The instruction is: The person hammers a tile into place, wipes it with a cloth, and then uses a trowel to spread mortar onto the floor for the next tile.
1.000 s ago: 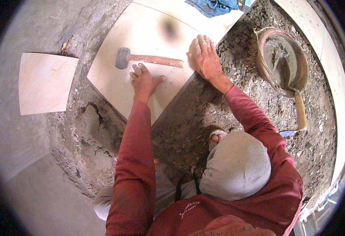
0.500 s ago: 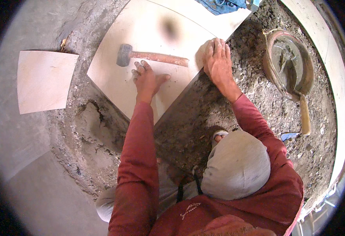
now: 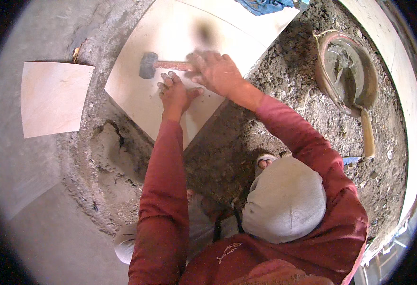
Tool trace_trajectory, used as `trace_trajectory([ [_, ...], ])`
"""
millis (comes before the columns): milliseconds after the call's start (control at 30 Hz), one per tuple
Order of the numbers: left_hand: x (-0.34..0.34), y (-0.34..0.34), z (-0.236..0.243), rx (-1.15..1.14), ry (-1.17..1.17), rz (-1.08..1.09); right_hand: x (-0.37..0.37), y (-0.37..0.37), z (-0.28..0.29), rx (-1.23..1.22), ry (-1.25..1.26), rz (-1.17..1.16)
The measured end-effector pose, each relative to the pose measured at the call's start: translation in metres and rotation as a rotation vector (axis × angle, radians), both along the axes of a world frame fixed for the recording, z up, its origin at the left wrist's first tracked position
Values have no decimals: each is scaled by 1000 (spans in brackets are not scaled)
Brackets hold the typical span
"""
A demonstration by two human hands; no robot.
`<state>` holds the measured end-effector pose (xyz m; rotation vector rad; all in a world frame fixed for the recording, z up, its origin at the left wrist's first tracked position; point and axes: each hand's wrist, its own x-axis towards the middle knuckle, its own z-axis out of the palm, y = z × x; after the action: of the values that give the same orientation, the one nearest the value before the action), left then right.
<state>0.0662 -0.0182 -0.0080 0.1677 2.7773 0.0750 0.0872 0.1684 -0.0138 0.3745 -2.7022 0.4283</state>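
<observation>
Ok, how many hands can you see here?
2: the left hand on the large pale tile beside the mallet, the right hand at its handle.

Setting was logged as a building site with unfinished flooring, as indicated by rough grey-brown gravelly ground [image 3: 303,97], a large flat cream tile [image 3: 170,42], a dark-headed, red-handled mallet [image 3: 148,65], and a round, shallow pan [image 3: 326,97] holding wet grey mortar [image 3: 334,61].

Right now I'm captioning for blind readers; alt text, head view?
A person's right hand partly covers the handle of a mallet on a pale tile; the left hand rests beside it. At right, a bucket of grey mix stands on rough soil.
</observation>
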Motion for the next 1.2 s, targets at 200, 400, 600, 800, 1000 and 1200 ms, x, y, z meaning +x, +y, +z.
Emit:
trace_trajectory([
  [200, -7, 4, -1, -27, -95, 35, -2, -4, 11, -189, -396, 161],
  [400, 4, -11, 6, -14, -59, 56, 60, 15, 76, -534, -446, 82],
  [600, -2, 8, 9, 2, -70, 32, 64, 58, 37, -492, -501, -77],
  [800, 1, -3, 5, -33, -5, 1, 68, 48, 101, -530, -400, -29],
  [1000, -2, 11, 10, -22, -34, 7, 66, 56, 30, -448, -374, -69],
  [1200, 1, -10, -2, 11, 22, 5, 78, 37, 93, -431, -368, -13],
])
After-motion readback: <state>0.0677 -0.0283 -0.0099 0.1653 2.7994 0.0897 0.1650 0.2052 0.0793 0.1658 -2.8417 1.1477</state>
